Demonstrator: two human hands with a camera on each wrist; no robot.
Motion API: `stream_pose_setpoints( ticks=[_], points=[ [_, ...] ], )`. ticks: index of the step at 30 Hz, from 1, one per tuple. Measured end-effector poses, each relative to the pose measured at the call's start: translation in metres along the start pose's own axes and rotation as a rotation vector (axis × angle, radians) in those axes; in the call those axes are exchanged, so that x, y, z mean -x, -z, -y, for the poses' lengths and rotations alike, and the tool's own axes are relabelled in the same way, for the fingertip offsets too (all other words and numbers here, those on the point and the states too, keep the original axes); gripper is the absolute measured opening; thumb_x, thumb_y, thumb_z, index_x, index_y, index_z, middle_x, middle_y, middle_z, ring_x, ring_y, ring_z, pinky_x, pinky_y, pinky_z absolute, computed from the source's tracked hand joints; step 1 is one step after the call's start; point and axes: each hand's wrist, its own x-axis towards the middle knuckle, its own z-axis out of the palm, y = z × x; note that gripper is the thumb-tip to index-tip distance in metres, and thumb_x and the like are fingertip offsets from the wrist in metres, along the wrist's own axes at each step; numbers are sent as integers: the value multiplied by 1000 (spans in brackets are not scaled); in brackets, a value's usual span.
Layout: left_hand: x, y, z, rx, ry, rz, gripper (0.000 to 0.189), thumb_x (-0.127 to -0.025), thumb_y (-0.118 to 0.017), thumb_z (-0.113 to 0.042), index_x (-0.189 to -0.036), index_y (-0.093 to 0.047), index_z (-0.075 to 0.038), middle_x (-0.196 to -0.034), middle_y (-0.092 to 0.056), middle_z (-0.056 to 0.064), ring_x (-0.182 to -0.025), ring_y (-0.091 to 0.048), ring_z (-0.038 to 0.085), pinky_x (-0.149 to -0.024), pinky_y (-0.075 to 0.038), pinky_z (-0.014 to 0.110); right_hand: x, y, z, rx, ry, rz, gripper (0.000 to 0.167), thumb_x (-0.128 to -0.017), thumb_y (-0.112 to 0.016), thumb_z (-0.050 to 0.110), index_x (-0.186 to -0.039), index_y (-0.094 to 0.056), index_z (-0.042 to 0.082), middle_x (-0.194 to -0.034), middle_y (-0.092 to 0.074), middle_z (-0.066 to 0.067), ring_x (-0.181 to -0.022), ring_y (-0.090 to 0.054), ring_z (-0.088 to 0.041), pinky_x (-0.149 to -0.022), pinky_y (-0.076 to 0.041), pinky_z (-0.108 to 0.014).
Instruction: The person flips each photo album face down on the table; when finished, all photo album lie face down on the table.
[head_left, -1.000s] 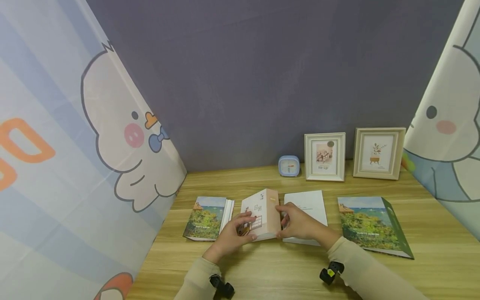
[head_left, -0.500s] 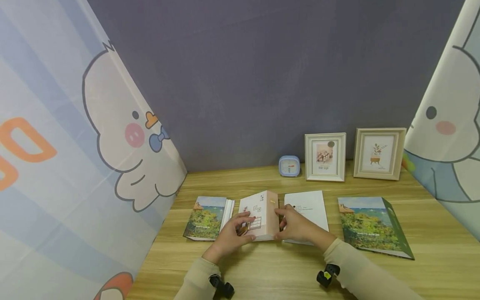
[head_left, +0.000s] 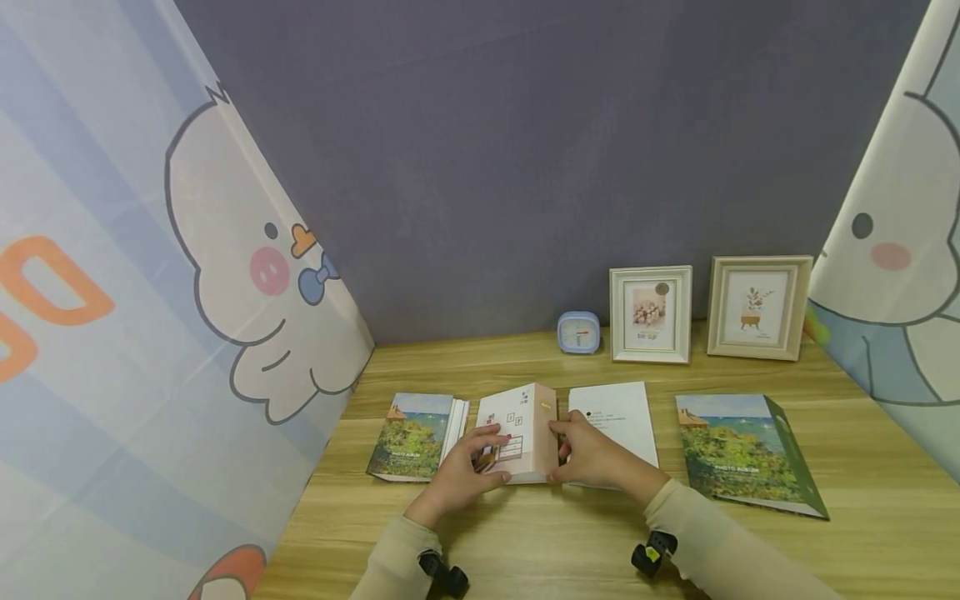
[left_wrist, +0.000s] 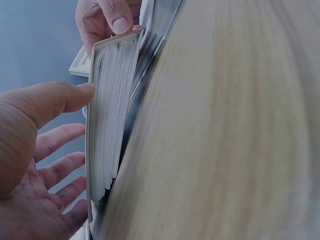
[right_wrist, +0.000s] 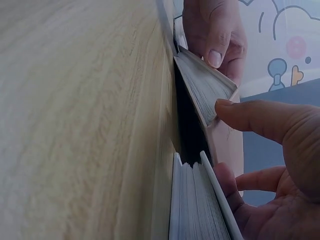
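A pink and white photo album (head_left: 521,421) lies tilted between the hands, its pink spine raised and facing right. My left hand (head_left: 457,471) spreads over its cover; in the left wrist view the thumb touches the cover's edge and the other fingers are loosely straight beside it. My right hand (head_left: 600,450) holds the spine, thumb at the near corner and index finger bent farther along. A white album (head_left: 615,421) sits under and just right of that hand, which covers part of it. Page edges (left_wrist: 112,110) of the pink and white album face the left wrist camera.
Green landscape photo albums lie at both sides, one at left (head_left: 412,437) and one at right (head_left: 742,446). White pages or booklets (head_left: 457,429) stick out beside the left one. Behind stand a blue alarm clock (head_left: 578,332) and two picture frames, one white (head_left: 650,314), one beige (head_left: 759,307).
The pink and white album has shifted slightly left and toward the person, its spine lower. My right hand has moved a little left with it; my left hand has stayed nearly in place.
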Motion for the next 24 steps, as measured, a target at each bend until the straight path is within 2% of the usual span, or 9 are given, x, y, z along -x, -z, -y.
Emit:
stream_pose_setpoints(
  ticks=[3,6,10,12,24],
  points=[
    [0,0,1,6,-1,4,50,-90,-85,-12,-137,-67,-9,-162,-39,14,-147,-43,35,-114,-45,41,0,-1,0,6,1,-4,97,-65,-100,12,-143,-51,-18,-113,-51,-16,-84,-58,-17,-65,-51,-26],
    [0,0,2,-10,4,5,49,-90,-85,-13,-136,-68,-10,-162,-40,13,-146,-44,34,-113,-46,41,0,-2,-1,17,25,3,82,-67,-98,11,-135,-60,-14,-115,-52,-14,-86,-56,-17,-69,-51,-26],
    [1,-2,2,-43,7,2,47,-91,-85,-14,-135,-68,-9,-161,-41,14,-143,-47,36,-110,-48,43,-1,-4,-1,49,70,9,51,-71,-94,10,-113,-69,-1,-108,-52,-9,-87,-54,-17,-70,-49,-27],
    [1,-2,2,-51,11,-1,47,-91,-85,-14,-135,-68,-8,-160,-41,14,-142,-49,36,-109,-49,44,-1,-5,-1,71,82,0,45,-71,-93,9,-109,-69,1,-103,-52,-7,-86,-53,-17,-69,-49,-28],
    [2,-3,2,-47,14,-2,45,-92,-84,-15,-134,-68,-8,-159,-43,14,-139,-52,36,-109,-50,43,-1,-6,1,93,35,-38,60,-67,-94,9,-120,-70,-7,-105,-55,-5,-90,-56,-17,-76,-51,-28]
  ],
)
